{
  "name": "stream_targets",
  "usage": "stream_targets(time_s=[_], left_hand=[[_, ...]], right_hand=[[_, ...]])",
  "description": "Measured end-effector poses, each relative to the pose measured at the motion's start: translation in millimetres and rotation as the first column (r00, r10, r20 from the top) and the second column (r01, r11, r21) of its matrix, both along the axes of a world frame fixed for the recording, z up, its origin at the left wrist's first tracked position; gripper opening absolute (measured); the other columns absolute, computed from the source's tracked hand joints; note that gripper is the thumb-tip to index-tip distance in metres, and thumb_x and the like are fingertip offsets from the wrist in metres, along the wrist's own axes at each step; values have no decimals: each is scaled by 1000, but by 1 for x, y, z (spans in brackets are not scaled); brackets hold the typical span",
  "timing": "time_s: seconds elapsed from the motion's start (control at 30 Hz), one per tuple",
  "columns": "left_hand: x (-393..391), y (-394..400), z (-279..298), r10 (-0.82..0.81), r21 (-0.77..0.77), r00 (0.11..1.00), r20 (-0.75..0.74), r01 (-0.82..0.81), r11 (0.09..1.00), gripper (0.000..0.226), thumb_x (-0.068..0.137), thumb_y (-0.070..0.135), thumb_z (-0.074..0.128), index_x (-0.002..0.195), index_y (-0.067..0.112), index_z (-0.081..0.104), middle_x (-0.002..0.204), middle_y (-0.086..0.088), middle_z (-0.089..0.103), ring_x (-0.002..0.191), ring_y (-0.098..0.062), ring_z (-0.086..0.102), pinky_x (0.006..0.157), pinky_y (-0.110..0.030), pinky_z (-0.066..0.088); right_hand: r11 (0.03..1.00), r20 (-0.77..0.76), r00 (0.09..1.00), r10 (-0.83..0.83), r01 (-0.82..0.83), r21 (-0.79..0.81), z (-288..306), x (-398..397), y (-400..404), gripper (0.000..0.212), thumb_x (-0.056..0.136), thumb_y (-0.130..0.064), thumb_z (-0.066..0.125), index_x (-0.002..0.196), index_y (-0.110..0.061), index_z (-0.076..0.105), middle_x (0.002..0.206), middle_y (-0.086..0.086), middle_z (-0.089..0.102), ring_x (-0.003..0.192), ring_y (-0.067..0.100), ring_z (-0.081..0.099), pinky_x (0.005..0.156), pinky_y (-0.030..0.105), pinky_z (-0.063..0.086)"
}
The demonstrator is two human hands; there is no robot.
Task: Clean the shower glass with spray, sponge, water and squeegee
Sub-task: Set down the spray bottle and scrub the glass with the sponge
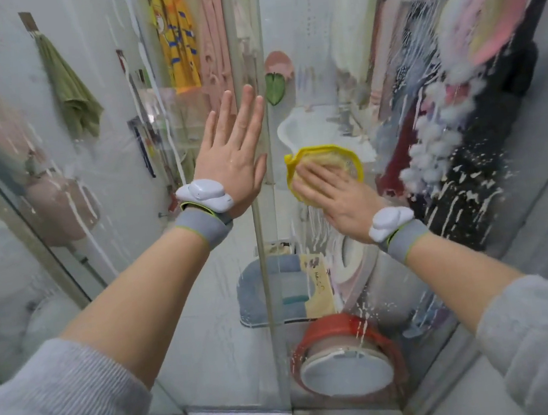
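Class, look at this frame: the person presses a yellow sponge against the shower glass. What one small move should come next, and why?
Probably slide the sponge to the right under the right hand. White foam streaks on that side of the glass look runny and unscrubbed, while the sponge sits just left of them. The left hand lies flat on the glass, which should steady the stroke.

Sponge (pixel 337 160) on shower glass (pixel 107 179) under right hand (pixel 337 198), left hand (pixel 232 159) beside.

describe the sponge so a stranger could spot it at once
Find the vertical metal frame strip in the middle of the shower glass. Just right of it, the right hand presses a round sponge flat against the pane. Its bright yellow rim sets it apart.
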State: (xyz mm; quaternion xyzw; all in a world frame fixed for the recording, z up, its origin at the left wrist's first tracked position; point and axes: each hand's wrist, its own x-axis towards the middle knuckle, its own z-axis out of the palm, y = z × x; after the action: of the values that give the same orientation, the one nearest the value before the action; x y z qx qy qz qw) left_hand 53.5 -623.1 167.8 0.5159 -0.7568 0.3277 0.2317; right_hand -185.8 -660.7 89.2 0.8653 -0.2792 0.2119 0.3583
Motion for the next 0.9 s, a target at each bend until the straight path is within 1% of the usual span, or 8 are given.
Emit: stream_targets(time_s=[0.13,0.23,0.4,0.5,0.57,0.67,0.77,0.9], left_hand=[[-8,5,-25,22,10,999,-46,-22,1000,71,96,35,36,154,7,6,162,-13,3,148,-35,1,121,-48,9],[-12,4,-29,38,16,998,-57,-37,999,72,96,37,35,154,7,5,161,-13,2,148,-35,1,121,-48,8],[-8,3,-27,30,21,999,-38,-29,999,72,97,36,35,154,7,3,162,-13,1,148,-34,0,121,-48,6],[-7,5,-22,32,-14,999,-4,-32,999,71,97,37,34,154,8,4,162,-13,1,148,-34,0,120,-50,5],[-9,6,-16,11,-23,1000,-3,-11,1000,71,97,36,35,155,8,6,161,-15,1,148,-34,0,120,-50,5],[-14,6,-11,-23,-46,1000,1,23,999,70,97,37,34,154,7,7,161,-17,3,148,-35,1,120,-50,6],[-18,4,-8,-67,-56,996,56,70,996,70,96,36,35,154,7,8,161,-16,3,148,-35,2,120,-50,8],[-41,-6,4,-153,-90,983,101,162,983,70,95,34,38,154,7,12,161,-16,7,148,-34,6,120,-48,10]], right_hand=[[983,-451,893,4,80,168,-60,-23,9,67,79,-14,31,146,-9,31,152,6,31,138,22,37,119,34,3],[992,-561,826,56,19,127,-21,-26,-1,60,80,-13,39,140,-10,47,148,4,39,133,21,44,119,29,-7],[979,-164,980,-110,79,-185,124,-7,-10,59,97,-36,36,151,-15,25,156,8,25,144,24,21,118,35,3],[941,180,952,-249,282,-189,170,6,-7,65,98,-45,32,152,-12,17,158,14,16,146,32,14,118,39,0],[929,349,886,-305,357,-94,151,16,-4,70,97,-49,31,153,-11,11,159,13,10,146,33,9,118,41,-2],[946,136,937,-323,321,39,42,5,11,73,95,-49,34,152,-13,6,158,12,14,146,32,12,117,41,-8],[957,-127,954,-273,282,61,-24,-34,27,70,94,-48,37,153,-19,12,156,4,24,143,27,27,117,38,8],[911,333,863,-379,411,-28,60,-35,-3,69,95,-46,40,150,-10,19,154,13,27,142,31,17,117,37,-2]])
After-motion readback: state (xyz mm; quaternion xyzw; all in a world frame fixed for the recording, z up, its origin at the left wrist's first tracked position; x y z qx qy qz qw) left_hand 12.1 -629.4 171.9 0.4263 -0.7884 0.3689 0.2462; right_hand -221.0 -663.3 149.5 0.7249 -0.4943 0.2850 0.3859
